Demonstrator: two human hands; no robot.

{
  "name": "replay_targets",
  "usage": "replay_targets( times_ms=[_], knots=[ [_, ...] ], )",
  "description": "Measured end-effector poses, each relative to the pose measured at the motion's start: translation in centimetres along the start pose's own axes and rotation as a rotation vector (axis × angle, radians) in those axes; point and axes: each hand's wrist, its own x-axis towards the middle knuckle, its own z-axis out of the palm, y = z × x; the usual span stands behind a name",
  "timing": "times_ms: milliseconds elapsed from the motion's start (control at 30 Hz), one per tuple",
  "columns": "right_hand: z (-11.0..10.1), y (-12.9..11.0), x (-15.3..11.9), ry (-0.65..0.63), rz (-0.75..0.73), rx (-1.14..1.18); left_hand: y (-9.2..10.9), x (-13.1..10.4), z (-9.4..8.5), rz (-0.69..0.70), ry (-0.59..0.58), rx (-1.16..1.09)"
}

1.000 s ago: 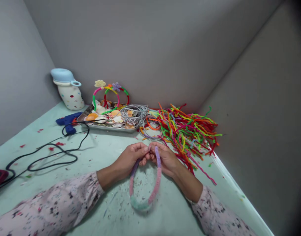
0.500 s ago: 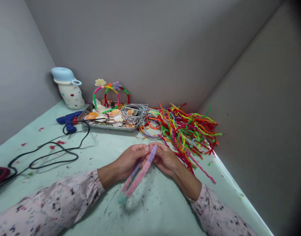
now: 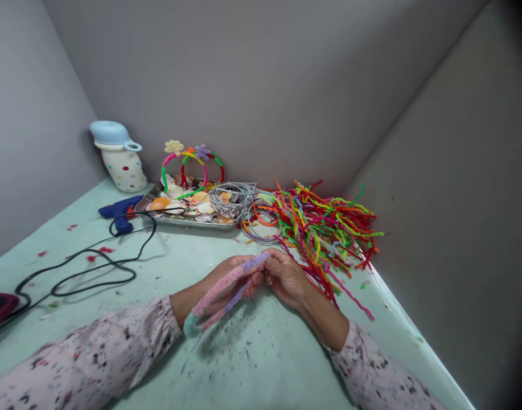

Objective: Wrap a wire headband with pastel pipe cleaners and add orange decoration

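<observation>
Between my hands is a fuzzy pipe-cleaner hoop [image 3: 221, 286], banded in pink, lilac and mint green. My right hand [image 3: 286, 277] pinches its lilac end between thumb and fingers. Behind the hoop, my left hand [image 3: 233, 276] has its fingers closed around the same end, partly covered by the band. The hoop's mint-green part hangs low, near my left wrist, above the table. What lies right between the fingertips is hidden.
A metal tray [image 3: 192, 224] holds shells, a wire coil [image 3: 233, 196] and two flower-topped hoops [image 3: 184, 152]. Loose pipe cleaners [image 3: 324, 228] are heaped at right. A blue glue gun [image 3: 122, 208], black cable [image 3: 102, 250], bottle [image 3: 123, 165] and red-edged phone [image 3: 2, 307] are at left.
The hoop has swung left and tipped, so its loop now appears wider and its mint-green part sits nearer my left wrist. Both hands stay in nearly the same place.
</observation>
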Motion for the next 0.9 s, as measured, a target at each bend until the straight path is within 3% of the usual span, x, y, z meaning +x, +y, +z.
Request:
replay_targets(
  times_ms=[200, 333, 633, 900],
  knots=[
    [0.0, 0.0, 0.1, -0.015, -0.037, 0.006, -0.2, 0.3, -0.3, -0.015, -0.009, -0.082],
    [0.0, -0.1, 0.2, 0.049, -0.103, 0.007, 0.0, 0.3, -0.6, 0.013, 0.056, -0.168],
    [0.0, 0.0, 0.0, 0.131, -0.187, -0.403, -0.4, 0.4, -1.1, 0.08, 0.149, -0.045],
    [0.2, -0.5, -0.1, 0.121, -0.166, -0.519, -0.6, 0.5, -1.3, 0.047, 0.134, 0.047]
  ],
)
